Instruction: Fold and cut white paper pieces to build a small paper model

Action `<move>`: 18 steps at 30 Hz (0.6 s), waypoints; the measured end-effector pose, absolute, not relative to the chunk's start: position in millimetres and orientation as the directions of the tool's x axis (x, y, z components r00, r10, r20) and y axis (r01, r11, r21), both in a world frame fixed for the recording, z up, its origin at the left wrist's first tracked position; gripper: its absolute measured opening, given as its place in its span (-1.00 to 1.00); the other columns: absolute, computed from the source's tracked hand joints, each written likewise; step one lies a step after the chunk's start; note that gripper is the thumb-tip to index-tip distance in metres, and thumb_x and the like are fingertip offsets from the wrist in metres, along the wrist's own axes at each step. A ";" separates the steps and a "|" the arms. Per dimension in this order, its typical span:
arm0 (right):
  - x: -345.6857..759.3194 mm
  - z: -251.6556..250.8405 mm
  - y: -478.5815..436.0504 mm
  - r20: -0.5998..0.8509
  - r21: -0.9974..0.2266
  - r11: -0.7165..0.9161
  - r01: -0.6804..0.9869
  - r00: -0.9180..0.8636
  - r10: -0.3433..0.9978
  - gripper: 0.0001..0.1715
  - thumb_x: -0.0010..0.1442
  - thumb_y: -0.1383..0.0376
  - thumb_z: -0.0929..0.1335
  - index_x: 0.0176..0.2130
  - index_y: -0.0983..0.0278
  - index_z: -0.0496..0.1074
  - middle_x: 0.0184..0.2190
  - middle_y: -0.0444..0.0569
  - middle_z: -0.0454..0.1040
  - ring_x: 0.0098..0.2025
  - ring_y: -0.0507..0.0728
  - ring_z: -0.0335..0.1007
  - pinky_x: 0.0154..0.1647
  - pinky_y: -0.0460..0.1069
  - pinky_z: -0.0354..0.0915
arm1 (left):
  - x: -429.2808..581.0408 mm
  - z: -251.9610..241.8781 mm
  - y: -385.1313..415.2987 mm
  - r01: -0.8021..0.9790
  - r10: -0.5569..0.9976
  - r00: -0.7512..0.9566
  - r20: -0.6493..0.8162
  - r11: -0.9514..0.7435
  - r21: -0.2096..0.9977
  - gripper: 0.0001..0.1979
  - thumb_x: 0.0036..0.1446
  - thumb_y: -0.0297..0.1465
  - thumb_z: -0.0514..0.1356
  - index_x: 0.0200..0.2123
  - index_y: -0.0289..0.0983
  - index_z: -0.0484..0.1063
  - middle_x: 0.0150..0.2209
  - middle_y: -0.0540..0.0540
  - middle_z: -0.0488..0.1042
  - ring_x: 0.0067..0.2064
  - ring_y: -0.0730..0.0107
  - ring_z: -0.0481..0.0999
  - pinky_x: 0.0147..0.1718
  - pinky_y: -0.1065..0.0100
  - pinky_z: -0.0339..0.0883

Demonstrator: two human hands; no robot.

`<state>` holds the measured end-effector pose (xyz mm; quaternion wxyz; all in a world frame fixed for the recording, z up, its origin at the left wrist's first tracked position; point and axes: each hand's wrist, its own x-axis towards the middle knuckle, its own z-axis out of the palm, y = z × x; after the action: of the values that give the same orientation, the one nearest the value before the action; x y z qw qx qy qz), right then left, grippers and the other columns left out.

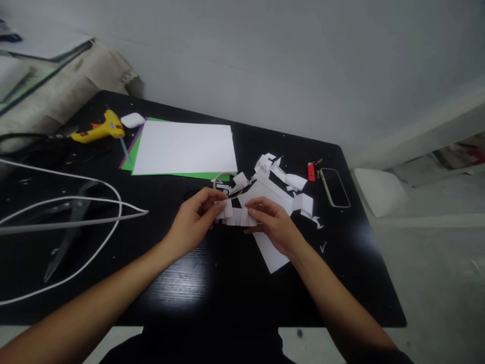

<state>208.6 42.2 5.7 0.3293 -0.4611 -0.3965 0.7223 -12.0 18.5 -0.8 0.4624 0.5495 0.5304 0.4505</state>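
Between my two hands is a small folded strip of white paper (238, 217) with several creases across it. My left hand (199, 212) pinches its left end between thumb and fingers. At the other end, my right hand (273, 222) grips the strip with thumb and forefinger. Under my right hand lies a longer sheet of white paper (271, 253), slanted on the black table (242, 293). Just behind my fingers is a ring-shaped roll (216, 181), partly hidden by paper bits. Crumpled and cut paper scraps (265, 164) are scattered behind and to the right.
A stack of white sheets (185, 146) over green ones lies at the back. A yellow glue gun (100, 129) and a white case (132, 120) are at the back left. White cable (94, 263) loops at the left. A red lighter (311, 172) and a phone (335, 188) lie right.
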 end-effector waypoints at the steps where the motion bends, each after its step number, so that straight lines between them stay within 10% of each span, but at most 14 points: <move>1: 208.6 2.6 42.8 -0.410 -0.861 -0.488 -0.146 -0.371 0.833 -0.70 0.09 0.18 0.59 -0.19 0.22 0.58 -0.30 -0.11 0.51 -0.20 0.12 0.51 -0.27 0.03 0.63 | -12.0 -0.5 18.5 0.152 0.999 0.032 -0.008 0.003 0.988 -0.84 0.30 -0.32 0.27 -0.10 -0.26 0.54 -0.50 0.08 0.46 -0.56 0.53 0.41 -0.58 0.51 0.30; 18: 209.3 -17.6 41.8 -0.428 -0.749 -0.585 -0.311 -0.447 0.785 -0.41 -0.10 0.31 0.69 -0.28 0.19 0.31 -0.43 -0.17 0.57 -0.45 0.02 0.51 -0.62 -0.20 0.33 | -15.4 -0.3 20.9 0.100 0.995 0.025 -0.097 0.094 0.990 -0.84 0.23 -0.31 0.36 -0.15 -0.23 0.57 -0.54 0.11 0.45 -0.58 0.55 0.44 -0.57 0.52 0.36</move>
<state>209.3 41.8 -17.6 0.3441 -0.3975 -0.2983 0.7967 -15.4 20.9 -0.3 0.5053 0.5070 0.5401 0.4426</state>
